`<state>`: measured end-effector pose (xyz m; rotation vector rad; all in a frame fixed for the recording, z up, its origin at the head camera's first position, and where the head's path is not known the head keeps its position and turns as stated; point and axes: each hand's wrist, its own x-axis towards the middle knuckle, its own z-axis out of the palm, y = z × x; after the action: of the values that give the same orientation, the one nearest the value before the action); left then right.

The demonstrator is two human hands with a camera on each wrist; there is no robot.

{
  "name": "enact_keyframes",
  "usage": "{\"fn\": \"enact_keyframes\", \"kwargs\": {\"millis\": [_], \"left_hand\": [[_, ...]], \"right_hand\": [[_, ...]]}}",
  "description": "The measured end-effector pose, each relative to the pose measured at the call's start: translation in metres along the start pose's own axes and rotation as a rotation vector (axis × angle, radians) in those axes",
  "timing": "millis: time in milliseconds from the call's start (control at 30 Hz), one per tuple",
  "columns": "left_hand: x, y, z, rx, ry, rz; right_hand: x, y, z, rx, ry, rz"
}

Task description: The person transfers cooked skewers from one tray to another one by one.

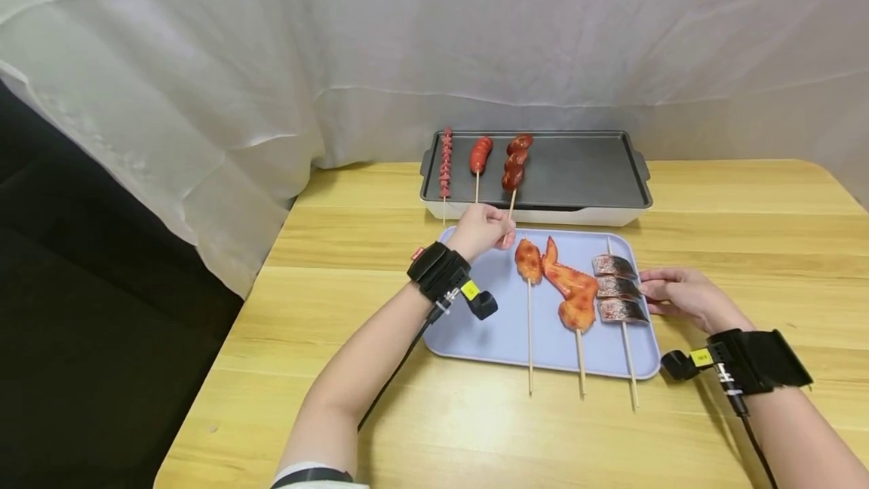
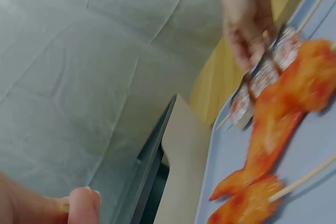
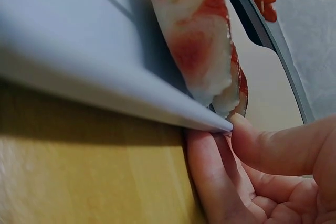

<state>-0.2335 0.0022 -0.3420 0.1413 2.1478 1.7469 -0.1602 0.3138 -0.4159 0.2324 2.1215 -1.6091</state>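
My left hand (image 1: 504,235) pinches the lower end of the stick of a dark red sausage skewer (image 1: 516,163), whose meat lies on the black grill plate (image 1: 584,168). In the left wrist view only the thumb tip (image 2: 84,205) shows, beside the grill's edge (image 2: 157,150). My right hand (image 1: 653,293) pinches the right rim of the pale blue tray (image 1: 489,323), thumb above and fingers below (image 3: 210,171). Next to it lies a fish skewer (image 1: 618,289) (image 3: 202,45). A chicken wing skewer (image 1: 573,289) and a smaller chicken skewer (image 1: 528,260) lie to its left.
Two more skewers rest on the grill's left part: small red pieces (image 1: 446,161) and a red sausage (image 1: 480,155). The grill's right part is bare. A white cloth (image 1: 434,36) hangs behind the wooden table (image 1: 339,247). The table's left edge drops into darkness.
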Motion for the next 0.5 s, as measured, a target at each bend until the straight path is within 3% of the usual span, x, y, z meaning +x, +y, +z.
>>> {"fn": "enact_keyframes", "kwargs": {"millis": [500], "left_hand": [[-0.057,-0.031,-0.001,0.128,-0.023,0.141]], "right_hand": [[0.0,-0.001,0.0,0.001,-0.001,-0.003]]}}
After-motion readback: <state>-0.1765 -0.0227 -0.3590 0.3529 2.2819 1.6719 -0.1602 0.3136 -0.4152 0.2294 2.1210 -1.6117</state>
